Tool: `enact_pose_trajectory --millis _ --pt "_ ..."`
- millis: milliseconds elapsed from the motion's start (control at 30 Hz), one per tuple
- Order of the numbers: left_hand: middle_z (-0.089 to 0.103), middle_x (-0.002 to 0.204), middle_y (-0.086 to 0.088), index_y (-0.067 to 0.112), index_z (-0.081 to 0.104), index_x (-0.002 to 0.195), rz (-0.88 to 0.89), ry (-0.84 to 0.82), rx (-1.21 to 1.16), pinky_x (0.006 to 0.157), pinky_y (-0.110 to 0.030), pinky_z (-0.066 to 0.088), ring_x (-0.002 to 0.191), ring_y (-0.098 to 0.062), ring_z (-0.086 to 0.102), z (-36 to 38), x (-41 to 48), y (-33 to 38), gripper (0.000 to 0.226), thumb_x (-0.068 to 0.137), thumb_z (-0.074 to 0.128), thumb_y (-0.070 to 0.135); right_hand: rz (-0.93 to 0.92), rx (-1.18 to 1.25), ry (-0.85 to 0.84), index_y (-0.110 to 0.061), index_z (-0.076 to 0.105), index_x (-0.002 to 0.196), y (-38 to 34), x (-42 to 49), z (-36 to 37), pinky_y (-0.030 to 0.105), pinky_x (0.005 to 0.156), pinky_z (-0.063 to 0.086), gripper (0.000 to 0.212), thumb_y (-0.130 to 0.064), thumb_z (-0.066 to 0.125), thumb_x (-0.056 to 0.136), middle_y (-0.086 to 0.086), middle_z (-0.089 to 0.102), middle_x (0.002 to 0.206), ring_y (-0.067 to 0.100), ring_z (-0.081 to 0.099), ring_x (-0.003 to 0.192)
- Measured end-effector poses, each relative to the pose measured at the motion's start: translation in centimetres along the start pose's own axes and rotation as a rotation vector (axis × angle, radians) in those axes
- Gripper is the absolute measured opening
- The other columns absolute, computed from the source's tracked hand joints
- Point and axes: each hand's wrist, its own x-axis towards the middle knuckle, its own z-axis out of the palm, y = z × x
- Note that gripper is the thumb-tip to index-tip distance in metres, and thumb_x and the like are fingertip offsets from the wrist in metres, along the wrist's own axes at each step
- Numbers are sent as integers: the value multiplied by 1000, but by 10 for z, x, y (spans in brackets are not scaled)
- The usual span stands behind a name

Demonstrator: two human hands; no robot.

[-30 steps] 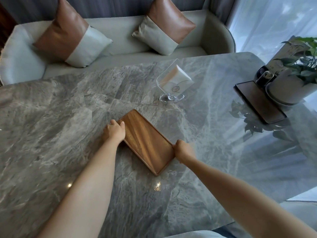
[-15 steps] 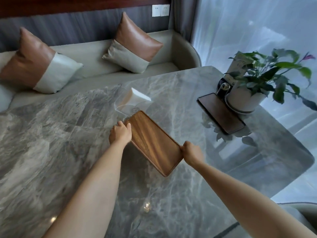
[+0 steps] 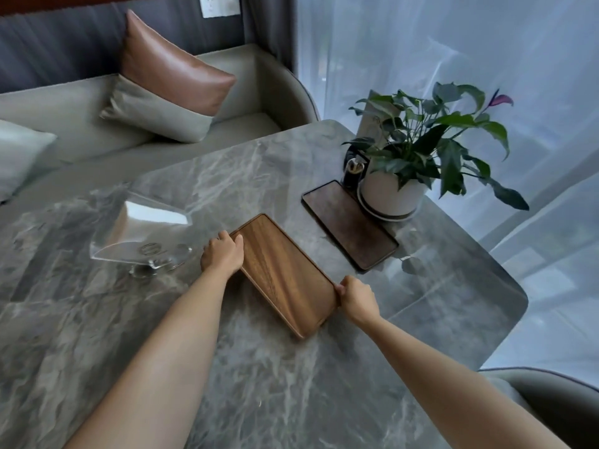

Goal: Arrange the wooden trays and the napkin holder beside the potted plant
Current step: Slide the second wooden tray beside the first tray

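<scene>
I hold a light brown wooden tray (image 3: 282, 269) over the grey marble table (image 3: 291, 367), its long side running diagonally. My left hand (image 3: 223, 255) grips its far left end and my right hand (image 3: 357, 297) grips its near right end. A darker wooden tray (image 3: 348, 223) lies flat further right, touching the saucer of the potted plant (image 3: 418, 157) in a white pot. The clear napkin holder (image 3: 142, 234) with white napkins stands to the left of my left hand, blurred.
A small dark jar (image 3: 354, 170) stands just left of the pot. A grey sofa (image 3: 97, 124) with brown and grey cushions runs along the table's far side. The table's rounded edge (image 3: 515, 306) and a sheer curtain are at the right. A chair back (image 3: 551, 393) shows at lower right.
Both hands have carried the light tray to the right, closer to the dark tray and the plant. The napkin holder is now to the left of the tray instead of behind it.
</scene>
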Motion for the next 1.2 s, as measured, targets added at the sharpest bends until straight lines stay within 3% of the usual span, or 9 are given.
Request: enact_pose_trajectory --millis 167,567,767,933,1200 --pt "39 145 -25 -1 30 141 23 -33 31 106 -46 35 133 -40 38 13 28 38 55 101 25 36 44 75 12 -6 50 98 11 26 -13 46 84 49 23 -27 40 96 21 63 104 37 58 96" --pt "33 148 -23 1 25 145 27 -79 50 109 -47 32 135 -38 33 35 63 76 57 101 25 37 63 37 64 -8 36 85 22 59 -22 39 68 41 24 -29 39 97 26 62 101 40 58 92" --pt "32 149 -24 -2 27 143 110 -85 53 111 -46 29 137 -37 30 40 67 89 56 101 27 34 28 18 65 -8 36 85 11 61 -21 36 65 37 22 -25 36 98 22 58 93 31 51 80" --pt "26 151 -26 -4 25 143 153 -96 21 115 -46 24 143 -36 20 49 63 97 55 101 29 31 -26 -44 44 -4 42 95 0 58 -19 38 66 36 20 -21 32 99 24 58 96 34 54 85" --pt "30 149 -27 -5 29 140 164 -95 30 115 -46 23 141 -38 23 50 62 97 51 101 29 28 -72 -223 47 -10 35 94 2 61 -15 38 61 38 4 -11 36 97 19 62 91 35 58 83"
